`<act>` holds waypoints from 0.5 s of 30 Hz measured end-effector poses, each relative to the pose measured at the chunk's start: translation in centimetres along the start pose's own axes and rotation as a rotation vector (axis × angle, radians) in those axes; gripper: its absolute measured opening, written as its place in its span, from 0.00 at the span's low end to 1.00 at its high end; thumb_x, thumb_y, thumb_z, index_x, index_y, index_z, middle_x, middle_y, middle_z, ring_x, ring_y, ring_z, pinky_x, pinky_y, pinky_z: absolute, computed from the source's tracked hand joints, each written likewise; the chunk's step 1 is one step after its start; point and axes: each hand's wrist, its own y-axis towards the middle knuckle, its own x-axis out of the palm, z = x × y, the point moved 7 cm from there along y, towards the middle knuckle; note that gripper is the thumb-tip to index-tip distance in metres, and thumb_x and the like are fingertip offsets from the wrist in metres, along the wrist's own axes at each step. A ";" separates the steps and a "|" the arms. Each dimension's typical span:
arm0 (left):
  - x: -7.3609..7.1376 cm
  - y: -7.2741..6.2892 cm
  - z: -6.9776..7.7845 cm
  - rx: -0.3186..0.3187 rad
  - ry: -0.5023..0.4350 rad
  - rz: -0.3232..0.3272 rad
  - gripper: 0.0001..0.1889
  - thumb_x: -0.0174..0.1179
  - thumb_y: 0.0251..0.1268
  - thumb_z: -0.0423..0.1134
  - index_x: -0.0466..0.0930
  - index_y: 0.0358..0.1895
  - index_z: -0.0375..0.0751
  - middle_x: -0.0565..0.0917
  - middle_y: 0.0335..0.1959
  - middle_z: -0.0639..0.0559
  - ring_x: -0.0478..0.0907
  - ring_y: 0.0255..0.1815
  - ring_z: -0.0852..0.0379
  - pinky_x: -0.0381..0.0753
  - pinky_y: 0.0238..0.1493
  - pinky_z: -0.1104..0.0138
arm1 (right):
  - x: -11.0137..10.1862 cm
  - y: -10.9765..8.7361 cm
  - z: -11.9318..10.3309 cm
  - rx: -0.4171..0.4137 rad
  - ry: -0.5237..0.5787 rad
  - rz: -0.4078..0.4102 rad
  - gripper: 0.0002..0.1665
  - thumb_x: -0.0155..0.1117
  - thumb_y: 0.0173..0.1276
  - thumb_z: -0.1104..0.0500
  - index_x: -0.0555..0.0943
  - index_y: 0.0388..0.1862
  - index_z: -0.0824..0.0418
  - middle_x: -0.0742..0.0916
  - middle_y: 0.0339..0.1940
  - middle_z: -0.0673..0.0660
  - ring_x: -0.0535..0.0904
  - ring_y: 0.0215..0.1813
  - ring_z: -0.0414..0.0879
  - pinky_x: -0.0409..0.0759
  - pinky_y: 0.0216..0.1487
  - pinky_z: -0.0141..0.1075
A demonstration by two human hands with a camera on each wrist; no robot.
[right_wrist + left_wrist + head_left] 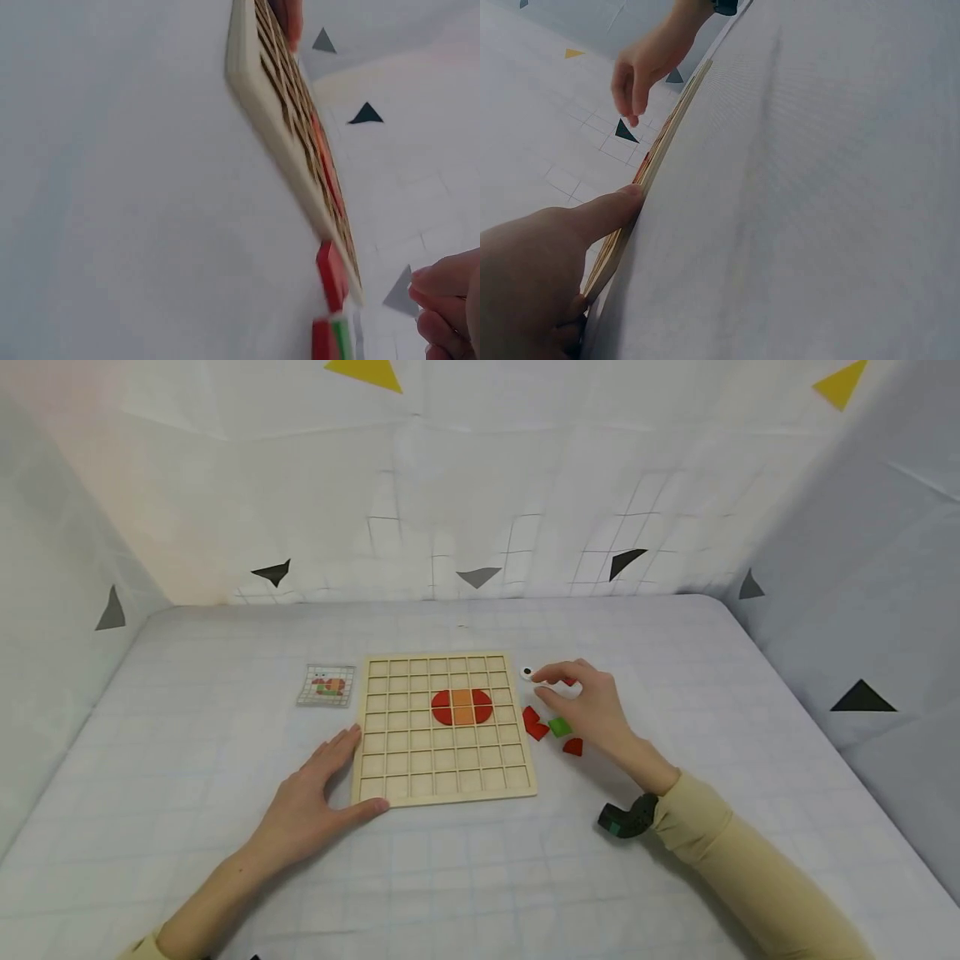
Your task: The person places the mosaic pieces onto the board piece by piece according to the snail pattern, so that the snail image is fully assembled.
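Observation:
A wooden grid board [420, 760] lies flat, with orange square pieces [463, 706] between rounded red pieces [442, 707] in its cells. My left hand [307, 806] rests at the board's near left corner, thumb on the front edge and fingers along the left side. In the left wrist view, the left thumb [611, 212] lies straight against the board's edge. My right hand [588, 702] is over the table right of the board, with a gap between thumb and index finger. Its index fingertip is right beside a white eye piece [527, 673] with a black dot.
Right of the board lie a red notched piece [534, 724], a green piece [559, 727] and a red quarter-round piece [573, 747]. Another red piece [570, 682] is partly hidden by the right hand. A picture card [327, 685] lies left of the board.

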 end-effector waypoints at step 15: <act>-0.1 0.0 0.1 -0.008 0.004 -0.009 0.55 0.66 0.51 0.72 0.51 0.81 0.58 0.57 0.81 0.49 0.51 0.81 0.40 0.55 0.72 0.35 | -0.5 -3.1 3.6 0.070 -0.022 -0.134 0.12 0.75 0.63 0.54 0.87 0.46 0.47 0.87 0.43 0.43 0.80 0.48 0.38 0.79 0.51 0.36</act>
